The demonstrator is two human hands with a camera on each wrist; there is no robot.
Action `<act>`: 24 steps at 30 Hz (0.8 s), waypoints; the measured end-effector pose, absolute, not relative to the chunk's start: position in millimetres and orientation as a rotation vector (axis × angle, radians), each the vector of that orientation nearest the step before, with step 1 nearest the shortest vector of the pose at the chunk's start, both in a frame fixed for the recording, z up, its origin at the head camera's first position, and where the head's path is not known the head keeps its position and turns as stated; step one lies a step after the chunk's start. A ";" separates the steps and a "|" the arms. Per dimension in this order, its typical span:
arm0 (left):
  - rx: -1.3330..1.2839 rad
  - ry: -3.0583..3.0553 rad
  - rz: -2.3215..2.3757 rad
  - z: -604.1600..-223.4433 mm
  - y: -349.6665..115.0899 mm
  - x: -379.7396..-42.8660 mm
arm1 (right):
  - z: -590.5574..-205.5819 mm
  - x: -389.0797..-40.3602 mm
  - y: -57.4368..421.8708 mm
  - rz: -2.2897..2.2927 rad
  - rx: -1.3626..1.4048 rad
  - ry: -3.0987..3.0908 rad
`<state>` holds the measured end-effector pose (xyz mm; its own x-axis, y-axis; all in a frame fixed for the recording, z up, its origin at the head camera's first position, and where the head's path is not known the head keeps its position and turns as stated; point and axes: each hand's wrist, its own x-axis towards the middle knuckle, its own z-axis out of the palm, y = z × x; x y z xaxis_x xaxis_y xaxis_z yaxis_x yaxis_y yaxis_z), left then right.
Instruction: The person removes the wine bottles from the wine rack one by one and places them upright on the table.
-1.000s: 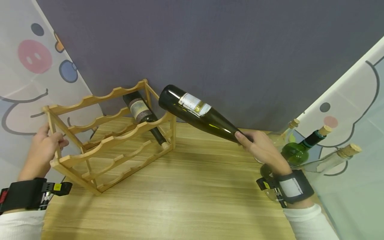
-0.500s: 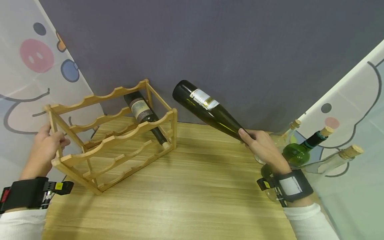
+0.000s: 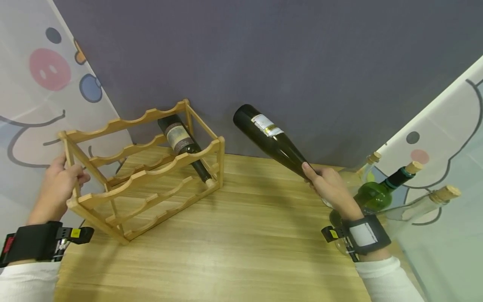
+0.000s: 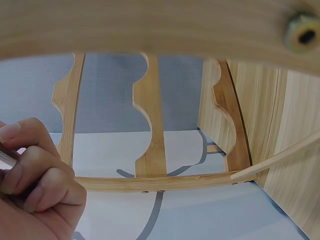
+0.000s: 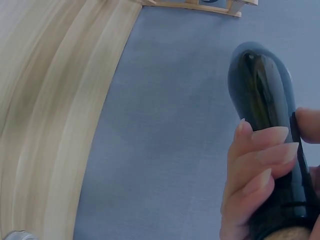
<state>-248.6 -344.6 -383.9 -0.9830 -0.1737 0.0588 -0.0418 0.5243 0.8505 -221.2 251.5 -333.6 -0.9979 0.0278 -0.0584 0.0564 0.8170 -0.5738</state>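
Note:
My right hand (image 3: 332, 188) grips the neck of a dark wine bottle (image 3: 281, 147), which tilts with its base up and to the left. The white label faces up in the head view, and the bottle's cork (image 5: 287, 233) shows below my fingers in the right wrist view. On the left, my left hand (image 3: 56, 186) holds the near left post of a wooden wine rack (image 3: 140, 177), fingers curled round it. A second dark wine bottle (image 3: 179, 140) with a cream and brown label lies in the rack's right end, its corked neck slanting down toward the front.
Several corked bottles stand at the right edge, partly behind my right forearm: a green bottle (image 3: 375, 196) and clear glass bottles, one with a large cork (image 3: 446, 193). A grey panel (image 3: 264, 63) rises behind the wooden table (image 3: 211, 247); printed panels flank both sides.
My right hand keeps its grip on the neck while the bottle's base swings right, away from the rack. The left hand stays on the rack's post, and the whole view shifts slightly.

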 end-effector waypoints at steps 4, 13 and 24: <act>0.190 -2.609 -1.484 -382.8 -344.1 -248.8 | -334.9 -221.5 253.4 -0.956 0.112 2.911; 0.176 -2.606 -1.497 -382.3 -345.0 -249.4 | -348.0 -224.2 255.2 -1.088 0.172 2.805; 0.180 -2.601 -1.491 -383.8 -345.3 -249.7 | -367.7 -228.8 251.6 -0.950 0.225 2.780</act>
<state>-249.7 -345.3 -383.8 -0.9833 -0.1716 0.0604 -0.0346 0.5023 0.8640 -228.8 251.6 -367.7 -0.9695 0.0798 -0.2318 0.2050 0.7824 -0.5881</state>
